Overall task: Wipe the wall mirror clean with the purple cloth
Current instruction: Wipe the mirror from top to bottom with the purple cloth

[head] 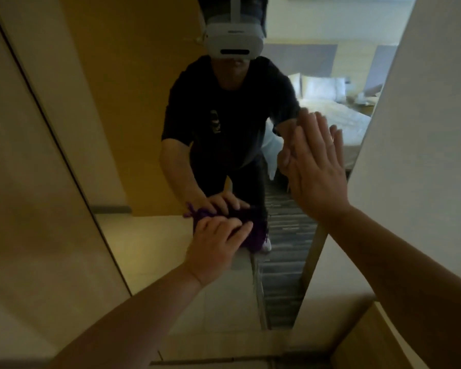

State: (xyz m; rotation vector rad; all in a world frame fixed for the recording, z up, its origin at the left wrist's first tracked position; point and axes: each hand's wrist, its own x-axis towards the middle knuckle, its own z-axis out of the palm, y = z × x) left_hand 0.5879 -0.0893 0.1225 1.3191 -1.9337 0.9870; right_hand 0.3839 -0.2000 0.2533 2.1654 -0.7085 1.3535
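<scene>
I have the cloth [250, 233] bunched under my left hand [216, 243], pressed against the mirror [144, 102] low on the glass; the fingers [234, 226] curl down over it, clamped on the wad, and the purple shows mostly beyond and to the right of the fingertips, with a frayed end poking out to the upper left; the wad's long axis seems to run roughly left to right, though it is dark and I cannot trace its edges well; my right hand [314, 166] is flat and spread, holding nothing, palm toward the glass higher up and near the mirror's right edge, well apart from the cloth; whether it actually touches I cannot tell; so the left hand is the one doing the wiping, and the glass not yet under the cloth lies mostly above and to the left of it, which I judge is where the next stroke should go; the mirror is tall and narrow, set between a pale wall [423, 129] on the right and a tan panel [32, 182] on the left; in the reflection I see a bed [338, 113] with white linen and pillows, a striped floor, and dim light throughout, so smears are hard to make out.
</scene>
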